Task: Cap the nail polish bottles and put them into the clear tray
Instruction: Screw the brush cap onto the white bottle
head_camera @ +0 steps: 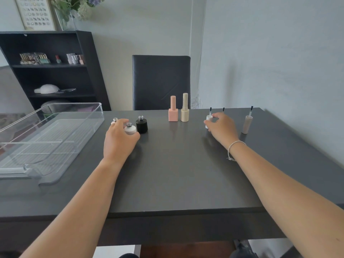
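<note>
Three uncapped bottles stand at the table's left-centre: a white one [130, 129], a black one [141, 124] and a pale one [114, 120] mostly hidden behind my fingers. My left hand [119, 139] wraps around the white bottle. To the right, three brush caps stand upside down: a white cap [208, 121], a beige cap [247, 124], and one hidden by my hand with only its brush tip [223, 109] showing. My right hand [222, 126] closes on the white cap. A pink capped bottle [173, 111] and a cream capped bottle [184, 110] stand at centre. The clear tray [80, 127] lies at left.
The dark table [176, 174] carries everything; its front edge runs near me. A black chair [161, 81] stands behind the table. A black shelf unit [52, 71] with polish bottles is at the back left. The wall is close on the right.
</note>
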The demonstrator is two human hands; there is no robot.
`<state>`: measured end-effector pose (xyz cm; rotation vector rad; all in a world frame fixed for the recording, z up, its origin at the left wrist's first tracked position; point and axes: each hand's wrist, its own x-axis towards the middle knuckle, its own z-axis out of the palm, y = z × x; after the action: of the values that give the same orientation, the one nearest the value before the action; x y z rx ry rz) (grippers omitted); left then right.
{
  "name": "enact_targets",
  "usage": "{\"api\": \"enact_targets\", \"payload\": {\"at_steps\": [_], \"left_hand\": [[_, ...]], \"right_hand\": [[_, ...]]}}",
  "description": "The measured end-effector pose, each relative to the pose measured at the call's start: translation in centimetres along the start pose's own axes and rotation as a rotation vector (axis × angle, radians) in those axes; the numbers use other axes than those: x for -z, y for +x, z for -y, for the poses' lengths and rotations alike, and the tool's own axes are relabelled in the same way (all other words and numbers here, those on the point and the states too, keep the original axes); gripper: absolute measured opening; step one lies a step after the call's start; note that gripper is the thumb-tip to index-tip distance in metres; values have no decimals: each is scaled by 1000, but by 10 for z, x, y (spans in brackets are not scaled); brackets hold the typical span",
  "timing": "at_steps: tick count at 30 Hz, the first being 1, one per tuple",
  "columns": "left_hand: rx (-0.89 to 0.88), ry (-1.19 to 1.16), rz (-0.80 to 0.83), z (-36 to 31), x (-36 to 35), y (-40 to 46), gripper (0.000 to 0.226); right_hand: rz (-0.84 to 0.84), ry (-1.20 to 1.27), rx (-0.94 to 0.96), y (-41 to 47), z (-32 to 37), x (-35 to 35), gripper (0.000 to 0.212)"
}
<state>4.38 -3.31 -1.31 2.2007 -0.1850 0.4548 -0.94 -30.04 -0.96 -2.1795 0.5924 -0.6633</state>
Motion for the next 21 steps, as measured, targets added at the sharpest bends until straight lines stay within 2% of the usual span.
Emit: {"api": "enact_targets", "payload": {"at_steps": [6, 12, 18, 21], "left_hand": [[18, -73, -13, 1, -3, 1, 31], [-143, -89, -13, -8, -5, -1, 31], [-236, -296, 139, -24, -12, -10, 27], [-272, -326, 206, -27, -16, -14, 30]], "right_hand": [[-14, 9, 3, 2, 0, -3, 27], [11, 49, 123, -12, 10, -7, 24], [130, 131, 272, -35, 29, -14, 15], [225, 176, 351, -47, 37, -16, 8]]}}
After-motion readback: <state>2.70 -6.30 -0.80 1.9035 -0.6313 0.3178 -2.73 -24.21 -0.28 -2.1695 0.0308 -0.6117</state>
